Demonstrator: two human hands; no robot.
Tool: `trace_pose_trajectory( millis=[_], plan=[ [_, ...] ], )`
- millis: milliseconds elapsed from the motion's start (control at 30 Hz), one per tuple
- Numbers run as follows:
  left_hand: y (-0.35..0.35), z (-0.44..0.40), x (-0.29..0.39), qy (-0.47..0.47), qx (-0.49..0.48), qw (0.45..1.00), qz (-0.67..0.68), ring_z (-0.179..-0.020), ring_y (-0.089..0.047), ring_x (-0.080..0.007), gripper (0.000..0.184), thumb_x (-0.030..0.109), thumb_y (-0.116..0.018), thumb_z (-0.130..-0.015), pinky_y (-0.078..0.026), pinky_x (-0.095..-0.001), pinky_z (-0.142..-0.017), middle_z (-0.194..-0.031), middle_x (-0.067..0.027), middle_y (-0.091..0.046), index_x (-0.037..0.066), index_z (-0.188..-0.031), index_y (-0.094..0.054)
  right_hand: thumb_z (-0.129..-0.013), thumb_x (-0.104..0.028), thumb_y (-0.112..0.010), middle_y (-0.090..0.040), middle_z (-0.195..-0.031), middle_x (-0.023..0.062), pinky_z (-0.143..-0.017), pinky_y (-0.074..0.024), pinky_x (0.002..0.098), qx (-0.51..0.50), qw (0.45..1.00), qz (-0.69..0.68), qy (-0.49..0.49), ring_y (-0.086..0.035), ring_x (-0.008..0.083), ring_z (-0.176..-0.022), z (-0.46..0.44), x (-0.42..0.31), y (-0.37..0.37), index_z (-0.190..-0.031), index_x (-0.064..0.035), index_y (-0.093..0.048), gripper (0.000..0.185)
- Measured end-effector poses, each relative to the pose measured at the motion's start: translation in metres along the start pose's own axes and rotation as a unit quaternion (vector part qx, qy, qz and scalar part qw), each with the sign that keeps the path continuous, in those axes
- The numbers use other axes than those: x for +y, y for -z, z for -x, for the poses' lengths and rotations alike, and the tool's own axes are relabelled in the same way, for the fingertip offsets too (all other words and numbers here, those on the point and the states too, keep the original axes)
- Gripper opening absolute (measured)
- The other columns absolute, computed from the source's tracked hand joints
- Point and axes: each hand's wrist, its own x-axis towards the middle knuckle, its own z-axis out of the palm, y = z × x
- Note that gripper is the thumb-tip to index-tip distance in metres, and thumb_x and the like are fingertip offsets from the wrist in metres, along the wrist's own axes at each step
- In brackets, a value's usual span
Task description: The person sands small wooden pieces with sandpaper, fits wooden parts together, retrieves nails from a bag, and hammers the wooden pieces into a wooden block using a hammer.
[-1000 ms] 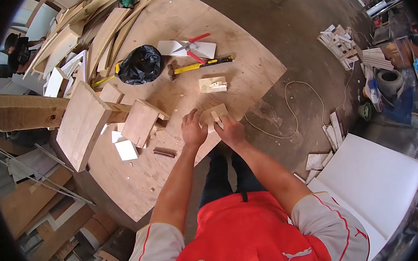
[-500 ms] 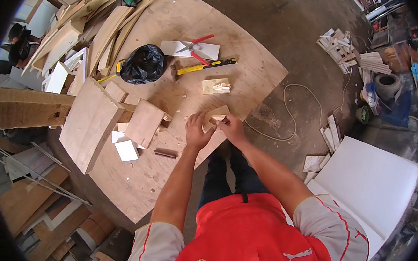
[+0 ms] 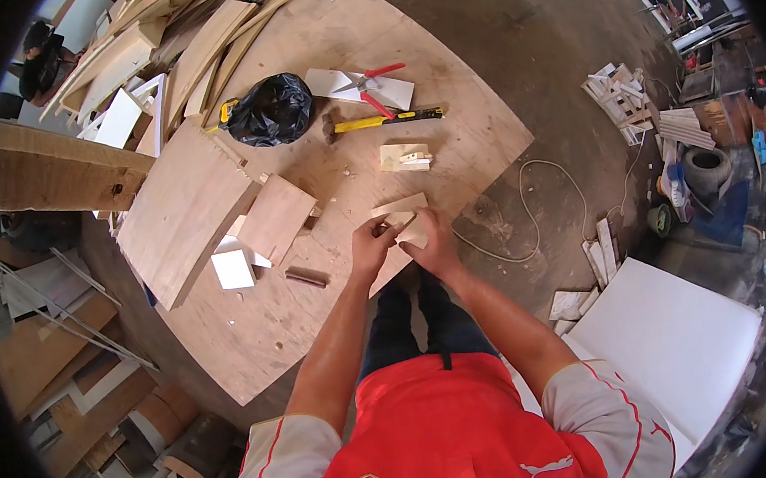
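Near the front edge of the plywood table (image 3: 309,191), both my hands are at a small pale wooden piece (image 3: 401,206). My left hand (image 3: 371,245) has its fingers bent against the left side of the piece. On the right side, my right hand (image 3: 437,246) grips it between thumb and fingers. The fingers partly cover the piece. Beyond my hands lies a small wooden block (image 3: 406,157) with light bits on it. Farther back are a hammer with a yellow and black handle (image 3: 384,120) and red-handled pliers (image 3: 368,82) on a white board (image 3: 323,82).
A black plastic bag (image 3: 270,111) stands beside a yellow tape measure (image 3: 228,110). Wooden box pieces (image 3: 187,208) and a brown strip (image 3: 306,277) lie to the left. Long planks (image 3: 210,51) are piled behind. A person (image 3: 44,63) is at the far left. A cord (image 3: 534,215) loops on the floor.
My left fingers have moved from lying beside the piece to bending against it. My right hand has shifted slightly right and turned. The view has shifted a little.
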Motion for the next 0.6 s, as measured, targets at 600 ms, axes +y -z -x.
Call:
trace_pose_trajectory(
  millis=[600],
  plan=[
    [0.004,-0.029,-0.036,-0.021,0.118,0.980,-0.162,-0.105,-0.072,-0.0294,0.050,0.022,-0.076,-0.092,-0.057,-0.0391,-0.093,-0.117,-0.0232,-0.074,-0.004,-0.134,-0.066,-0.095,-0.023,-0.072,-0.072,-0.105,0.0222,-0.089,-0.0527,0.0521,0.042,0.977,-0.028,-0.208,-0.068,0.0433,-0.104,-0.006,0.059,-0.033,-0.112,-0.0012,-0.069,0.028]
  ],
)
